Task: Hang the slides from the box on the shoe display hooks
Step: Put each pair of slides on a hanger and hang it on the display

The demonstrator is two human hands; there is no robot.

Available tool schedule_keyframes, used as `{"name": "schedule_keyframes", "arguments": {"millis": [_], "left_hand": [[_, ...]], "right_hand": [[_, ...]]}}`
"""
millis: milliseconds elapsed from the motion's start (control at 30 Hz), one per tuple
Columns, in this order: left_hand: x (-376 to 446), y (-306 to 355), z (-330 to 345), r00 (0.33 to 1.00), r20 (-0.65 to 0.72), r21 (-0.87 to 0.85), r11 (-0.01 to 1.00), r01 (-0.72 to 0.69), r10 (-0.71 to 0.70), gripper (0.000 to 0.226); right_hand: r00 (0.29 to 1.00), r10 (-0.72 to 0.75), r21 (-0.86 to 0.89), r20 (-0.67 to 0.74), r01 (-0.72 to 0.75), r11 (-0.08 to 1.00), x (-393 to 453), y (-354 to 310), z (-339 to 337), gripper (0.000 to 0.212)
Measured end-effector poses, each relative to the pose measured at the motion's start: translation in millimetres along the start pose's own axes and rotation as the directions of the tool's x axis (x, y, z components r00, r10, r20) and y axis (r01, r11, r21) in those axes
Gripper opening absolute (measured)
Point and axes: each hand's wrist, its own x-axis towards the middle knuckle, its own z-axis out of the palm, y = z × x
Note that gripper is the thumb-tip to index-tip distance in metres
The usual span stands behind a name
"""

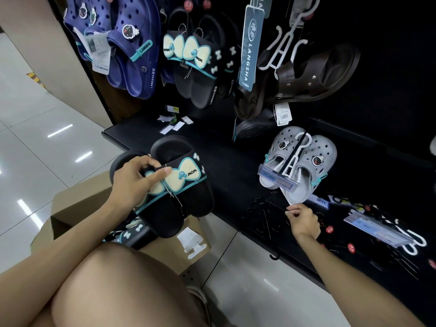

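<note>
The person's left hand grips a pair of black foam slides with cream bows edged in teal, fingers curled over the straps and the thumb pressed flat across one bow. The pair is held in the air just above the open brown cardboard box that sits on the glossy white floor, near and to the left. More slides of the same kind show inside the box under the held pair.

The right hand reaches out to the low black display shelf, its fingers curled and its fingertips pinched together on something thin and dark; I cannot tell what it is. It lies just near of a pair of grey perforated clogs on a white plastic hanger, which rest on the shelf.

Farther off on the black wall panel, a matching pair of black bow slides already hangs from a hook. To its left hang navy blue perforated clogs; to its right, dark brown strapped sandals and a tall blue LANGSHA tag. Loose white hangers lie on the shelf at the far right.
</note>
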Motion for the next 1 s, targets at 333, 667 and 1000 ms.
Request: {"name": "schedule_keyframes", "arguments": {"millis": [333, 667, 1000], "left_hand": [[-2, 5, -4, 0.999, -0.033, 0.016, 0.999, -0.041, 0.041, 0.045], [-3, 5, -4, 0.998, -0.025, 0.043, 0.997, -0.061, 0.062, 0.039], [-2, 4, -2, 0.998, -0.024, 0.078, 0.995, -0.057, 0.059, 0.024]], "right_hand": [[0.990, -0.036, -0.030, -0.136, 0.033, 0.999, 5, -7, -34, 0.014], [0.977, -0.116, -0.003, -0.178, 0.117, 0.993, 14, 4, -54, 0.033], [0.981, -0.129, 0.085, -0.147, 0.143, 0.986, 12, -8, -63, 0.015]]}}
